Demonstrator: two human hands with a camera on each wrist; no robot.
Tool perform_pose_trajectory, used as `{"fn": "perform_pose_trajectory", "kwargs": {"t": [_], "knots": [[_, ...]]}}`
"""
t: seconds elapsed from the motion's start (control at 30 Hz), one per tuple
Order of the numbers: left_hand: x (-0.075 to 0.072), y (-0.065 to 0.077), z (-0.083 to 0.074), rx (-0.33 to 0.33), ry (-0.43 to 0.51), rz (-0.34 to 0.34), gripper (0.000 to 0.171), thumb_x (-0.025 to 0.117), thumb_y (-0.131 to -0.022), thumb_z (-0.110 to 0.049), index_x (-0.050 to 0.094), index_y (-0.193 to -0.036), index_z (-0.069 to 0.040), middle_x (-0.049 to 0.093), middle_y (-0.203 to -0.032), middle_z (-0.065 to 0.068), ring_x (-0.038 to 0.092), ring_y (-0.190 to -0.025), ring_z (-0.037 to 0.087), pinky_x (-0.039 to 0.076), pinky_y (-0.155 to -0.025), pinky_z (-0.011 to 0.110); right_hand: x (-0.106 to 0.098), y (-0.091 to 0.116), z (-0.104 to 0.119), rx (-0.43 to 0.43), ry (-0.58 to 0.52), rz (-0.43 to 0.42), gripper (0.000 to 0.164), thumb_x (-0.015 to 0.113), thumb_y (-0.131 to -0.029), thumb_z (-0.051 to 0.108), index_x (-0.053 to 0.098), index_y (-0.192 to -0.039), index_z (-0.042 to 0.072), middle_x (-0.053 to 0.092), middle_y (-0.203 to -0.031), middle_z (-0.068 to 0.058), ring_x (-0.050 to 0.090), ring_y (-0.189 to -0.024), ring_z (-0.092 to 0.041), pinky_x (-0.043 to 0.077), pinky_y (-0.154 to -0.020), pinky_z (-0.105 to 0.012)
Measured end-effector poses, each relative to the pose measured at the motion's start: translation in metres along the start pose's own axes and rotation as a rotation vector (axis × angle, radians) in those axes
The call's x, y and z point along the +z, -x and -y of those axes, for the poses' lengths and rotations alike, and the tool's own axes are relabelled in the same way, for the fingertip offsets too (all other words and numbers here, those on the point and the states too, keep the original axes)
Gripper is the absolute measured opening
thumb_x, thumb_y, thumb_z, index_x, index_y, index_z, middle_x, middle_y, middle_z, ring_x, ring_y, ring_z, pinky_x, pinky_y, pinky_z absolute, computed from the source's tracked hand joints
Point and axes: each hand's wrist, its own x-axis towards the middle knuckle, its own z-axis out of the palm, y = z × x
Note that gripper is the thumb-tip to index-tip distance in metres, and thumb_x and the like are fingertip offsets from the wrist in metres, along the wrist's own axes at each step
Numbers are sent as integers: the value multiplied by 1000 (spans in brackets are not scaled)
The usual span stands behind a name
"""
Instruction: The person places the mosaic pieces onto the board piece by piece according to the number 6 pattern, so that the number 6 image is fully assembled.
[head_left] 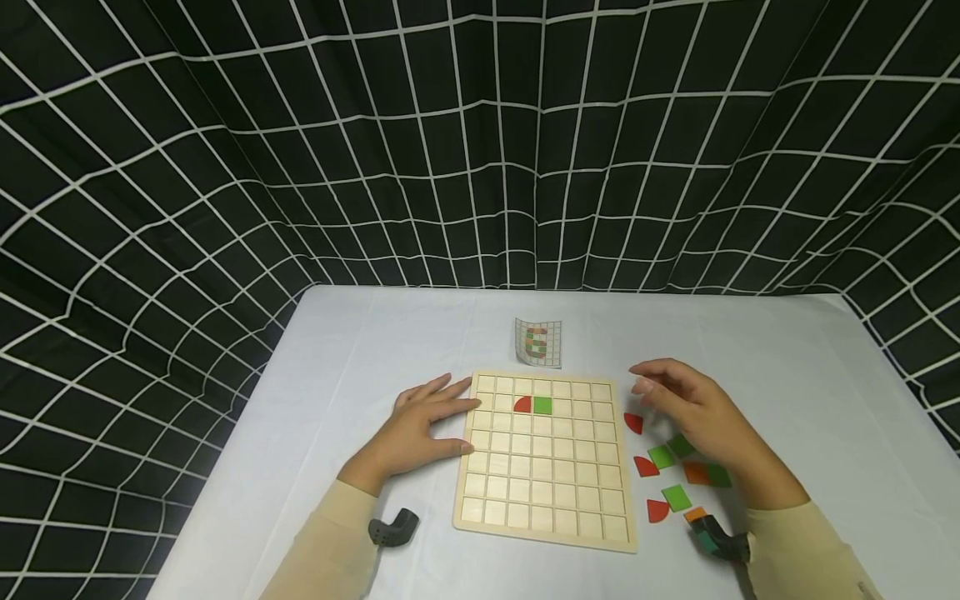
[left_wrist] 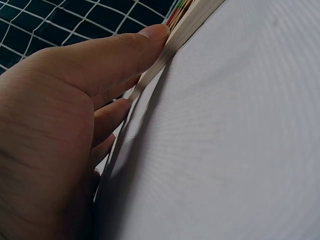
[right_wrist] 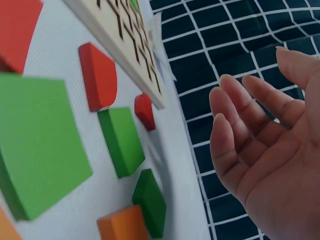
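Left hand [head_left: 420, 425] spread, fingertips touching left edge of pale wooden grid board [head_left: 551, 492]. Right hand [head_left: 686, 408] empty, fingers loosely bent, hovering near loose red, green, orange tiles [head_left: 662, 457], forearm crowding them. On board: red quarter-circle tile [head_left: 522, 405], green square tile [head_left: 542, 406].

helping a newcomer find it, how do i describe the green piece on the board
On the white table lies a wooden grid board. In its second row from the far edge sits the green piece: square, unlike the rounded red piece just left.
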Motion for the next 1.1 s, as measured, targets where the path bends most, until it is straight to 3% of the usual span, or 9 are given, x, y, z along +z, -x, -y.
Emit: {"fn": "perform_pose_trajectory", "kwargs": {"t": [0.3, 0.67, 0.9, 1.1], "knots": [[-1, -1, -1, 9, -3, -6, 68, 87, -92, -50, 67, -153, -29, 39, -171, -10, 21, -163, 22, 11, -125, 55, 1, 2, -17, 61, 9, -15, 33, 67, -111, 16, 66, -139, -2, 70, -112, -14, 67, -93, -31, 56, -82, -26], [1, -1, 2, 2, -9, -6, 68, 86, -92, -51, 67, -153, -30, 38, -171, -12, 20, -163, 20, 11, -125, 54, 7, -1, -31, 170, 52, 40, 38, 77, -104, 14, 67, -140, 2, 71, -114, -9, 63, -100, -28, 53, -83, -20], [0, 0, 0, 4, -5, -8, 68, 87, -92, -51, 67, -153, -29, 39, -171, -11, 21, -163, 21, 11, -126, 55, 8, 0, -38, 209, 109, 80, 35, 81, -101, 17, 71, -133, 6, 71, -113, -6, 61, -99, -27, 53, -81, -25], [1, 0, 0, 14, 0, -12, 67, 86, -92, -50, 67, -153, -29, 39, -171, -10, 22, -163, 22, 11, -126, 56, 11, 1, -39, 189, 166, 111, 37, 85, -97, 17, 74, -131, 8, 68, -120, -6, 58, -103, -26, 51, -84, -32]]}}
